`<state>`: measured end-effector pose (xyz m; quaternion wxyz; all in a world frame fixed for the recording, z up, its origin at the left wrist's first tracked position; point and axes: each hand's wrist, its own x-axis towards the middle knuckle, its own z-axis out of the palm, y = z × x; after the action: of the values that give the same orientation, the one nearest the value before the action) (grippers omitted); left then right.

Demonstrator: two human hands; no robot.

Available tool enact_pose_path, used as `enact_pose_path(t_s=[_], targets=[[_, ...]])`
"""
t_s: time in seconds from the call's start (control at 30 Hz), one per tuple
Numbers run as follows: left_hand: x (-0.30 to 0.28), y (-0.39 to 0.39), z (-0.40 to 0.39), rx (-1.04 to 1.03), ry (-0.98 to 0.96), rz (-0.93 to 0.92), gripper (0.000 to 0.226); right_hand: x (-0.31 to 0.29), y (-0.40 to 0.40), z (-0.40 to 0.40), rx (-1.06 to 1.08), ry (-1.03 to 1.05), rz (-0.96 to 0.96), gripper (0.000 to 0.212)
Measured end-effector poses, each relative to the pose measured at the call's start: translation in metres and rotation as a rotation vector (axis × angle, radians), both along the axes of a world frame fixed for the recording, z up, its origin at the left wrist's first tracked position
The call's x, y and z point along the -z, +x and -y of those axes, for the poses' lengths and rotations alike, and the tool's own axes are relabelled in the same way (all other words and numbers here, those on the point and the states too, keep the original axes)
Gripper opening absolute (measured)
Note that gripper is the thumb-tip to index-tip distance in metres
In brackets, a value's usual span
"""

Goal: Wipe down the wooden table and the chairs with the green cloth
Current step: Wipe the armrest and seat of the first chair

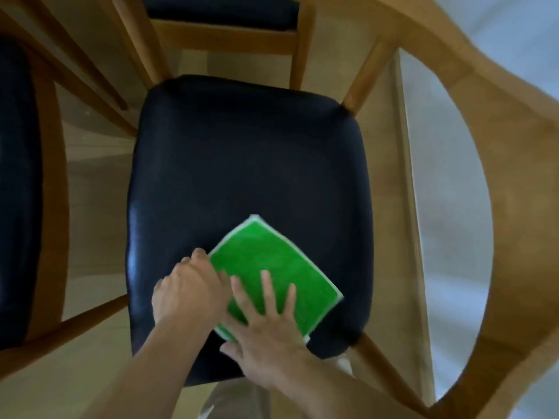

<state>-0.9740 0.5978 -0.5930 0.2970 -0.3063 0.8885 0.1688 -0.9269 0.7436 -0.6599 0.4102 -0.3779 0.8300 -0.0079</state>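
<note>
The green cloth (273, 278) is seen folded flat on the dark seat cushion (242, 164) of the nearest chair, toward the cushion's 5 o'clock corner, with white edging visible along its borders. The right hand (266, 337) is laid on the cloth's near part with fingers straight and spread, pressing rather than gripping. The left hand (189, 293) is set at the cloth's 9 o'clock edge with fingers curled; the fingertips are hidden under the knuckles, so whether the edge is pinched or merely steadied cannot be told. The step in hand is judged to be the wiping of this seat. For it to be done well, even pressure would best be kept through the flat palm, the cloth drawn in overlapping passes from 6 o'clock toward 12 o'clock, and the rounded corners and side edges followed, since most of the cushion toward 12 and 9 o'clock is not under the cloth. The curved wooden backrest (496, 146), arching round from 1 to 5 o'clock, would also need a pass. A second dark seat (18, 176) is seen at 9 o'clock and a third (220, 10) at 12 o'clock, each in a wooden frame. No containers are visible, so nothing can be said of contents. The table is not clearly made out here
</note>
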Motion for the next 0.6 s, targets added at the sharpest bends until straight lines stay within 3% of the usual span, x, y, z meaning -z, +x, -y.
enact_pose_path(t_s=[0.07,0.17,0.27,0.37,0.53,0.6], targets=[[0.001,0.010,-0.006,-0.030,0.033,-0.047,0.028,0.001,-0.011,0.021,-0.182,-0.075,0.000,0.059],[0.008,0.024,0.001,-0.064,0.045,-0.103,0.045,0.008,-0.053,0.023,-0.228,-0.156,-0.199,0.065],[0.014,0.030,0.018,-0.047,0.055,-0.060,0.056,0.020,-0.120,0.016,-0.054,-0.152,-0.382,0.070],[0.013,0.028,0.032,-0.218,0.144,-0.090,0.055,0.027,-0.164,0.023,0.157,-0.098,-0.472,0.073],[0.001,0.026,0.064,-0.584,0.182,-0.208,0.049,0.026,-0.136,0.070,0.389,-0.134,-0.484,0.066],[-0.005,0.028,0.075,-0.616,0.148,-0.230,0.043,0.022,-0.104,0.097,0.335,-0.183,-0.445,0.057]])
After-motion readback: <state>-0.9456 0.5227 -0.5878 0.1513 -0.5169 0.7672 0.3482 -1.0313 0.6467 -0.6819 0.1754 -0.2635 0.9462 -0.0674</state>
